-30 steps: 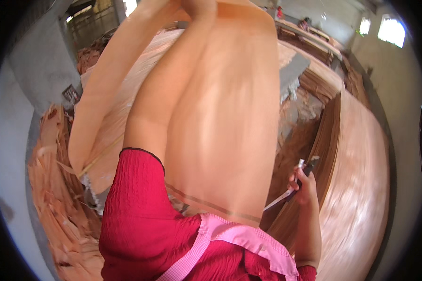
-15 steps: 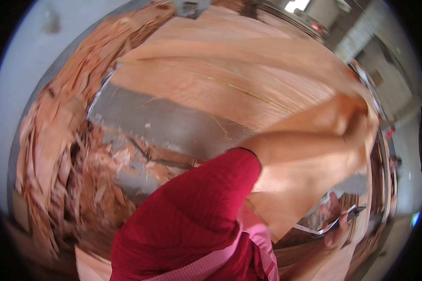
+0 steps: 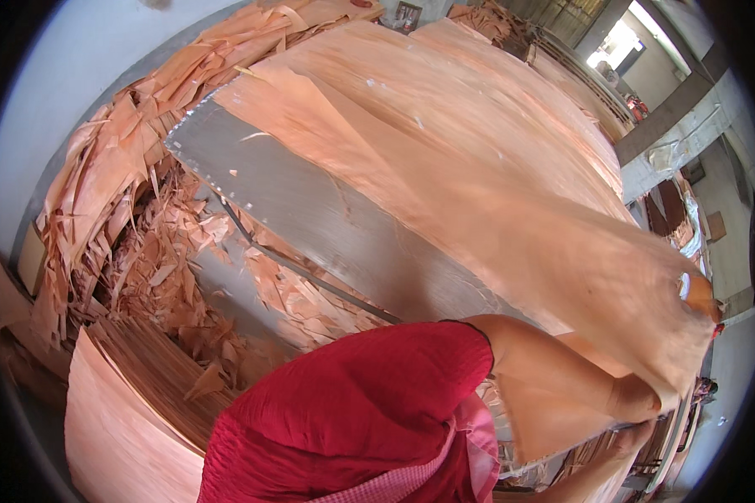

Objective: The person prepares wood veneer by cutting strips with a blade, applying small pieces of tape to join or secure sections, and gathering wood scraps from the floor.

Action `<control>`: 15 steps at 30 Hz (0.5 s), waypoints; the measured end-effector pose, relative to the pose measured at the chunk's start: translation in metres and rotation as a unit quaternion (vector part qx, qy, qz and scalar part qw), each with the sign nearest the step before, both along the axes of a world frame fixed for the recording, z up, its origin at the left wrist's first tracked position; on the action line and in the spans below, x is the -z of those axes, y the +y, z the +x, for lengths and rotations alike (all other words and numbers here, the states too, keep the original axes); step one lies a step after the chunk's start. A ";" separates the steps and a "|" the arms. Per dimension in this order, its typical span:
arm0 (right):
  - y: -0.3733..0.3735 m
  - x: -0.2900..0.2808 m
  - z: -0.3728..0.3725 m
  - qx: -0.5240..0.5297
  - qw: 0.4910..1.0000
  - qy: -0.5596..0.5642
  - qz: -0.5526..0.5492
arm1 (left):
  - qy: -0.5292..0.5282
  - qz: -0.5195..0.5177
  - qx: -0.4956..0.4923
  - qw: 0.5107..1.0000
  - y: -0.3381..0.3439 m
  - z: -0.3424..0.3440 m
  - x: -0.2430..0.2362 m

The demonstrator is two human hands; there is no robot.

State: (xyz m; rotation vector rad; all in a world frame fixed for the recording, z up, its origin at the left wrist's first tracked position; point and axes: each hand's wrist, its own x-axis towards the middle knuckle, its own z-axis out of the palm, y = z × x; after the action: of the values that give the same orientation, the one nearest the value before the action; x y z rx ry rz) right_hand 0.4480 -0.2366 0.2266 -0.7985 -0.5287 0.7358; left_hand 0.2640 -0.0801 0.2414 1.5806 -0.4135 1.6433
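A large, thin, orange-tan wood veneer sheet [image 3: 520, 243] sweeps from the far left of the table to my right side. My left arm, in a red sleeve, reaches across to the right. The fingers of my left hand [image 3: 642, 401] are closed on the sheet's near right edge, where a flap hangs down. Just below it is my right hand [image 3: 635, 438], its fingers mostly hidden, so what it holds does not show. Under the veneer lies a grey tabletop [image 3: 310, 201], bare along its near side.
Torn veneer strips [image 3: 101, 193] are heaped along the left wall, and scraps [image 3: 184, 277] litter the floor below the table. A stack of veneer sheets [image 3: 134, 411] stands at the lower left. To the right rises a concrete pillar [image 3: 675, 142].
My left hand has come lower and nearer on the right, drawing the sheet's edge along. The slim tool with a pale strip, seen earlier in my right hand, is out of sight. My view has turned.
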 end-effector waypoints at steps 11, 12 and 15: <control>-0.090 -0.067 0.309 0.191 0.947 -0.205 -0.158 | 0.320 -0.416 0.115 0.843 0.095 0.079 0.196; -0.108 -0.054 0.355 0.173 0.946 -0.218 -0.168 | 0.340 -0.503 0.113 0.787 0.105 0.066 0.227; -0.203 -0.016 0.453 0.172 0.840 -0.432 -0.279 | 0.254 -0.752 0.096 0.601 0.131 0.006 0.297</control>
State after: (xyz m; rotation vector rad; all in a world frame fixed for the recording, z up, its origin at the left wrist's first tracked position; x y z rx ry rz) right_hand 0.9012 -0.4391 0.2426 -1.7530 -0.9596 0.1340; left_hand 0.2703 0.0509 -0.0558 0.4777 0.9217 0.6740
